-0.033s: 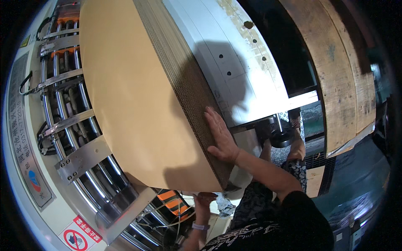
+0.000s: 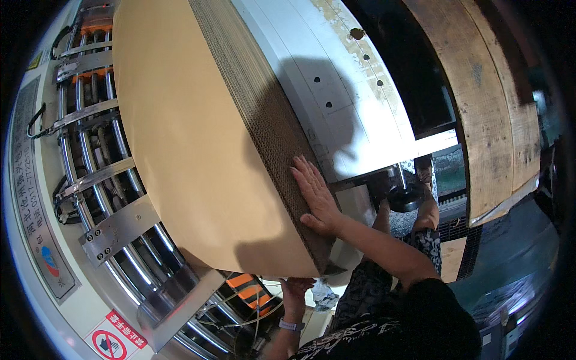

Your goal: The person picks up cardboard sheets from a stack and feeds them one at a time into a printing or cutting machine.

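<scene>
A thick stack of brown corrugated cardboard sheets lies tilted across a machine's feed bed. My right hand rests flat, fingers spread, against the stack's ribbed side edge near its lower end. My left hand, with a pale wristband, reaches up under the stack's near corner, its fingers curled on the bottom edge in shadow. My dark patterned sleeve and clothing fill the lower right.
Shiny metal rollers and bracket plates run under the stack at the left. A white machine panel with holes lies beyond it. A worn wooden board curves along the right. A black round foot and an orange part sit below.
</scene>
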A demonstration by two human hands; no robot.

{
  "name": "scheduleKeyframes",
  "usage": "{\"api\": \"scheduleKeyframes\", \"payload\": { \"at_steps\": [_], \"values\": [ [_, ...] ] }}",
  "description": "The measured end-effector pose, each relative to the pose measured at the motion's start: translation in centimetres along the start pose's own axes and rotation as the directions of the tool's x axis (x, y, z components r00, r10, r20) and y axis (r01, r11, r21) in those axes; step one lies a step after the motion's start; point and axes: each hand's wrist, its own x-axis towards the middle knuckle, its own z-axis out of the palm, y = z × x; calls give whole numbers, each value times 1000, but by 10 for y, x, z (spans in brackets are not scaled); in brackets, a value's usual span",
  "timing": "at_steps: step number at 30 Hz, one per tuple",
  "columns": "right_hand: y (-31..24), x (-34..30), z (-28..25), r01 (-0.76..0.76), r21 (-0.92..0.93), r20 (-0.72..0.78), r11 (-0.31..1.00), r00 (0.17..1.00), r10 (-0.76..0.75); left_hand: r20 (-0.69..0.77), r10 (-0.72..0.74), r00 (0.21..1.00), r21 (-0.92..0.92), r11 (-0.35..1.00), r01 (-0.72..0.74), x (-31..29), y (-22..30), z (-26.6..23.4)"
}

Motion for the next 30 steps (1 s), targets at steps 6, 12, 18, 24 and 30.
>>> {"api": "scheduleKeyframes", "payload": {
  "at_steps": [6, 12, 18, 24, 30],
  "values": [
    [11, -5, -9, -25, 197, 105, 980, 994, 4, 0, -60, 998, 188, 980, 59, 9, -27, 15],
    [56, -6, -30, 125, 138, -238, 982, 967, -89, -113, -139, 984, 242, 957, 163, 1, -28, -7],
    [27, 6, 7, -57, 258, -85, 964, 993, 82, 244, -146, 959, 499, 867, 5, -9, -18, 44],
    [27, 24, -23, -45, 191, -169, 981, 982, 78, 168, -101, 981, 188, 980, 68, -33, -5, 34],
    [-14, 87, -5, -82, 19, -176, 996, 981, 84, 159, 61, 985, -141, 989, -39, -21, 9, -2]
  ]
}}
